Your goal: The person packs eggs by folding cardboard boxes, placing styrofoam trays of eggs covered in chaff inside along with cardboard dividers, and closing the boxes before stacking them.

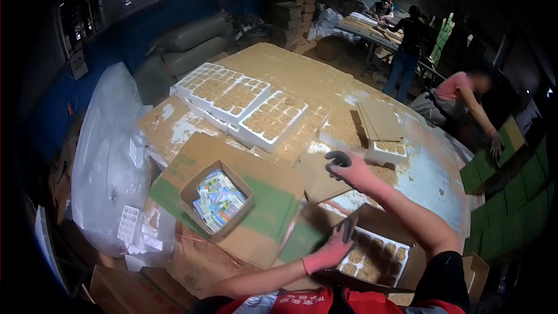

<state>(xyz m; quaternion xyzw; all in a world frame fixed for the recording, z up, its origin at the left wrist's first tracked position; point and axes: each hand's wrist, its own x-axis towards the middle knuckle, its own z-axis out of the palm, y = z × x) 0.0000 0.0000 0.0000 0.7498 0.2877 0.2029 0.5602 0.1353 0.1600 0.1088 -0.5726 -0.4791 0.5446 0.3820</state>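
Note:
In front of me a cardboard box (416,267) holds a white foam tray (401,242) whose cells contain brown, crumbly-coated round items. My left hand (330,251), in a pink glove with dark fingertips, is closed at the left wall of this box, its fingertips by the tray's corner. My right hand (351,171), gloved alike, is raised beyond the box with fingers curved and apart, nothing visible between them. Beneath it lies a loose cardboard sheet (319,181) on the table.
A small carton (248,204) of colourful packets stands on flattened cardboard (195,154). Filled foam trays (264,134) lie on the sawdust-strewn table (273,58). Cardboard pieces (379,121) rest on another tray. A co-worker (465,90) handles green boxes (514,197) at right; plastic bags (107,157) stand left.

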